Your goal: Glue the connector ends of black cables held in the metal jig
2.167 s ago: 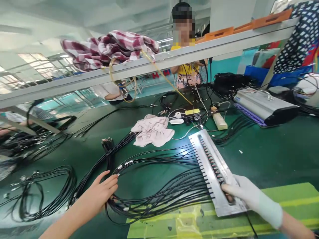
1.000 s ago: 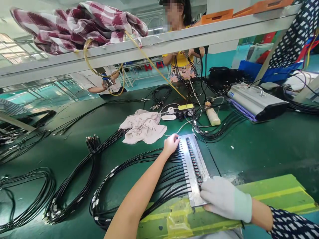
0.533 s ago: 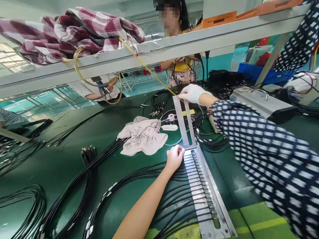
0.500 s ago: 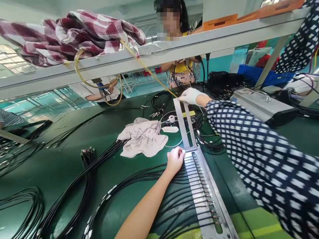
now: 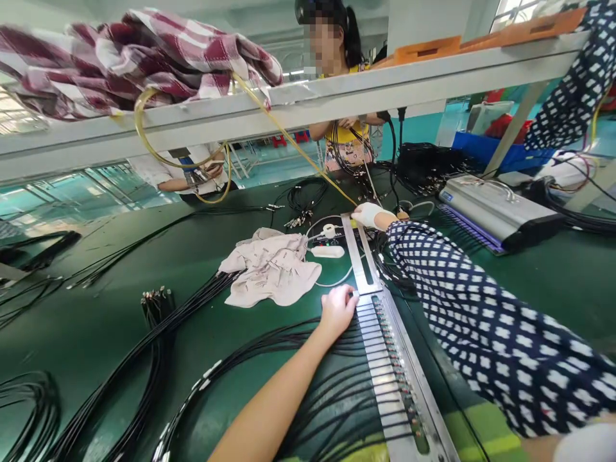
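A long metal clamping fixture (image 5: 385,385) lies lengthwise in front of me. A row of black cables (image 5: 332,385) runs into its slots from the left. My left hand (image 5: 338,311), bare, has its fingers curled on the fixture's near-left edge by the hinge. My right hand (image 5: 370,215), in a white glove, grips the far end of the hinged metal frame (image 5: 353,253), which extends away from the fixture. What the gloved fingertips do under the frame is hidden. The right forearm wears a dark patterned sleeve (image 5: 471,314).
A crumpled pale cloth (image 5: 272,269) covers some cables at the left. Beyond it sit a small black device (image 5: 332,234) and a white oval piece (image 5: 328,252). A silver box (image 5: 500,202) stands at the right. Two people work across the table, below a shelf (image 5: 308,106).
My right hand has lowered the far end of the hinged frame, so it lies flatter. My left hand stays at the fixture's edge. The view has shifted slightly.
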A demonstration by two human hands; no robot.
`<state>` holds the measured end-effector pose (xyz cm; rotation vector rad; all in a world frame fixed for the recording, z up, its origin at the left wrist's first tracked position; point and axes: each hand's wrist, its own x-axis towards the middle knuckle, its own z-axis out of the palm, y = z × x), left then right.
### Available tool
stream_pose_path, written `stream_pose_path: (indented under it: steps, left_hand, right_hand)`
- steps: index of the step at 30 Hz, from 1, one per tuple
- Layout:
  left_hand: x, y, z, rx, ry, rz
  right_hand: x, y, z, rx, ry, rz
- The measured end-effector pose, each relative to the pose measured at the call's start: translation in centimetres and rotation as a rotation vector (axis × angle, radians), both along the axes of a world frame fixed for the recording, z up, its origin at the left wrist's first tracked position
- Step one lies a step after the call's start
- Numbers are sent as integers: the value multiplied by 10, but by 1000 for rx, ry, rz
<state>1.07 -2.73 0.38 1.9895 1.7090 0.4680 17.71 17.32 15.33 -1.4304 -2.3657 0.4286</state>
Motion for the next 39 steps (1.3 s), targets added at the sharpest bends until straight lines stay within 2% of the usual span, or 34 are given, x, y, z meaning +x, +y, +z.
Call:
stream_pose_path:
  steps: [3, 5, 7, 9, 12, 14, 17, 23, 25, 27, 29, 31, 35, 39]
  left_hand:
    - [-35, -18, 20, -47, 27, -159]
    - [-69, -38, 34, -78, 82, -239]
    - [-98, -57, 46, -117, 151, -259]
    - [-117, -69, 53, -163, 205, -276]
    - [-121, -70, 54, -235, 260, -311]
    - [-115, -63, 55, -279, 289, -318]
    - [-107, -49, 65, -379, 289, -336]
    - [-101, -27, 113, -733, 151, -405]
    - [-95, -24, 128, -740, 75, -387]
    - [-90, -24, 136, -687, -4, -362]
    - [-88, -27, 135, -647, -42, -345]
    - [-92, -32, 125, -646, -14, -333]
    - [-121, -39, 100, -644, 103, -287]
    - [-149, -38, 86, -577, 181, -243]
  right_hand:
    - [24, -53, -13, -20, 61, 60]
    - [45, -103, -33, -22, 118, 118]
    - [65, -154, -64, -25, 167, 144]
    - [77, -194, -101, 1, 216, 106]
    - [81, -223, -150, 71, 284, 13]
    - [79, -226, -170, 114, 311, -12]
    - [78, -220, -183, 163, 331, -12]
    - [82, -215, -189, 209, 344, 6]
    - [83, -215, -191, 208, 349, 21]
    - [84, -214, -194, 202, 355, 36]
    - [85, -212, -198, 198, 361, 50]
    - [86, -211, -201, 202, 366, 52]
    - [86, -211, -201, 222, 366, 41]
    - [86, -212, -196, 226, 354, 47]
